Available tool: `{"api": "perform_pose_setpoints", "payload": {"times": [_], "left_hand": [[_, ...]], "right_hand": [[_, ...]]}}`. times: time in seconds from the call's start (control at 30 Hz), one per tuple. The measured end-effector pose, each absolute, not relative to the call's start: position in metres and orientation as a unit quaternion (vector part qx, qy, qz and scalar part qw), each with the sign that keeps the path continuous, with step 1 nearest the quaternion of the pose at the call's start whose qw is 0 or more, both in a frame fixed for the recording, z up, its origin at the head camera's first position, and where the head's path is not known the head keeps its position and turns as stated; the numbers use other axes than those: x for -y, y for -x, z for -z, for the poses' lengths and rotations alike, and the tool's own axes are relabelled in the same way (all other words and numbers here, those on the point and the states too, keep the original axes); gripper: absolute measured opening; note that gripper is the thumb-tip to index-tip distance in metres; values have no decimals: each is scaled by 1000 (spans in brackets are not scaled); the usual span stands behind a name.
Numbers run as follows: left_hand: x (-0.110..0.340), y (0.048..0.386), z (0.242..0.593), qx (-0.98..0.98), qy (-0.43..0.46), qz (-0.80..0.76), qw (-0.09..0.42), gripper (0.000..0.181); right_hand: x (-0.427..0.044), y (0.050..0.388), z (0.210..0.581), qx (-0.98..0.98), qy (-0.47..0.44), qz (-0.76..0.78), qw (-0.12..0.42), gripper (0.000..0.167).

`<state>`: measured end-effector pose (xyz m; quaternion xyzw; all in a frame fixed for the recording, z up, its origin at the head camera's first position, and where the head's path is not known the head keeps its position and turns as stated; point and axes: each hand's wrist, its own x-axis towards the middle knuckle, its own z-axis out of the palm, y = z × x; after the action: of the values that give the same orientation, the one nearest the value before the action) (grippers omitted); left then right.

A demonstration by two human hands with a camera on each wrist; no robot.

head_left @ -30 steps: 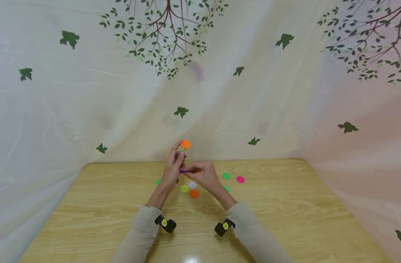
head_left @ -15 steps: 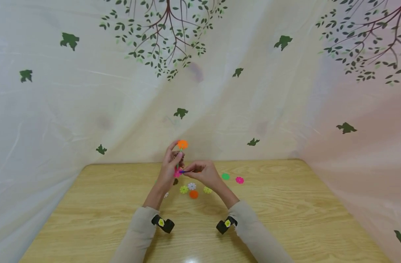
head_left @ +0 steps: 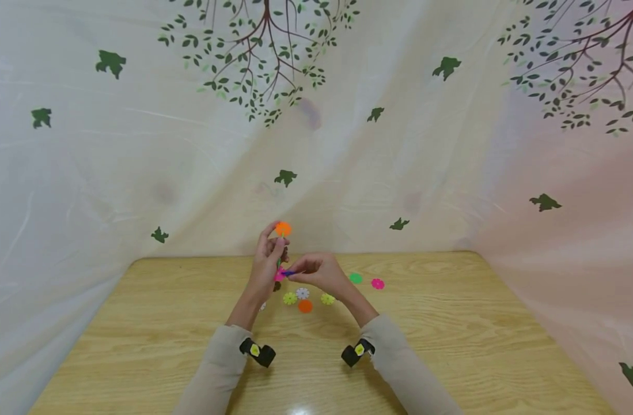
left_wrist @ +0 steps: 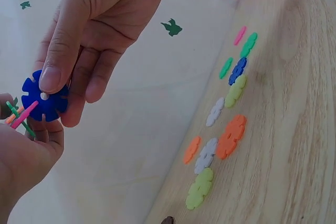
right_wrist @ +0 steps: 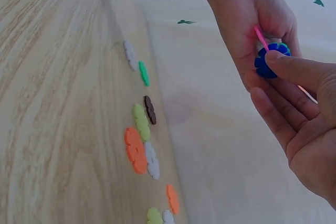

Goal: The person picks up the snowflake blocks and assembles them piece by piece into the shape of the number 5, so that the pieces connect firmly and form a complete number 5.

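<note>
My left hand (head_left: 264,265) holds a joined chain of flower-shaped discs, with an orange disc (head_left: 283,229) at the top and a pink disc (head_left: 279,274) lower down, green between them. Thumb and fingers of my right hand (head_left: 321,274) pinch a blue disc (left_wrist: 46,98) against the pink one. In the left wrist view the pink disc (left_wrist: 24,115) meets the blue disc's edge. From the right wrist, the blue disc (right_wrist: 269,61) shows under the right thumb, and the pink one (right_wrist: 261,39) reaches toward the left palm. The left fingers partly hide the chain.
Several loose discs lie on the wooden table (head_left: 430,334) below the hands, among them an orange one (head_left: 305,306), yellow ones (head_left: 328,299) and a white one (head_left: 302,293). Farther right are a green (head_left: 355,278) and a pink disc (head_left: 378,283). A patterned cloth (head_left: 337,190) hangs behind.
My left hand and its chain have shifted slightly left, uncovering the pink disc. The blue disc shows more between the hands, and my right hand still pinches it.
</note>
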<state>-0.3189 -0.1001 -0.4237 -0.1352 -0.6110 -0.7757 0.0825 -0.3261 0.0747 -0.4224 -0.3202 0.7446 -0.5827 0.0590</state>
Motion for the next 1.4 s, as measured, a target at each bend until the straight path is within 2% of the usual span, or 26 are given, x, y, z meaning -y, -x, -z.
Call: {"api": "perform_pose_setpoints", "payload": {"times": [0.5,0.67,0.93,1.4], "left_hand": [[111,324,422,575,105,809,57,47],[112,323,422,560,104,819,70,46],[111,325,425,560,104,818,84,45],[107,324,426,564,99,815,88,44]], "right_hand": [[-93,336,411,-787,355,498,76,19],[-113,344,412,-808,343,469,94,21],[-154,355,419,-850,346,389,85,21],[-204,356,436,-863,336,349,142,20]]}}
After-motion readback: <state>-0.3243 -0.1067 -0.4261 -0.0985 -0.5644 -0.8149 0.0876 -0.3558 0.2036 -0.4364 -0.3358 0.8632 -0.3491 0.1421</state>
